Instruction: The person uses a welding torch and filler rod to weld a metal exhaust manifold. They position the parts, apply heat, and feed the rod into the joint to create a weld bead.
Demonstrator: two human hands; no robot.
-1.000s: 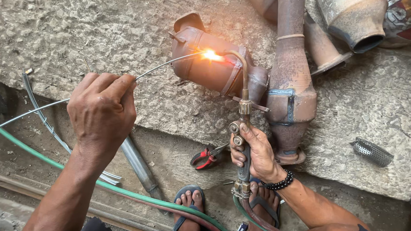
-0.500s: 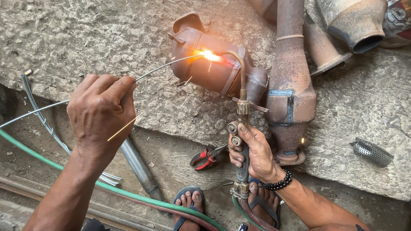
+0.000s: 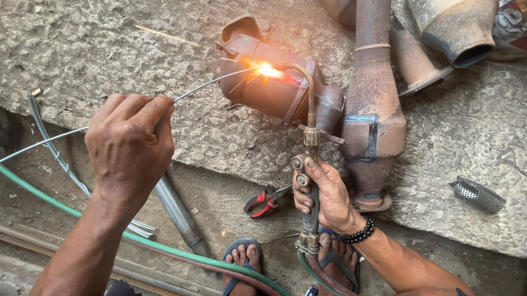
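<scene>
Gas welding in hand: flame and filler wire meet on a rusty brown metal exhaust canister (image 3: 266, 86) lying on the rough concrete slab (image 3: 102, 34) at upper centre of the frame.

The right hand (image 3: 326, 195) is clenched round the brass-fitted gas torch (image 3: 308, 168), its curved tip at the bright spot (image 3: 270, 70); the left hand (image 3: 130, 142) pinches the thin grey filler wire (image 3: 213, 83). By my judgement the seam is mid-weld, and the next move calls for steady wire feed along it. A rusty tapered pipe section (image 3: 372, 111) stands close at right; red-handled pliers (image 3: 264, 202), green and red hoses (image 3: 170, 253) and sandalled feet (image 3: 243, 265) crowd the lower frame.
</scene>
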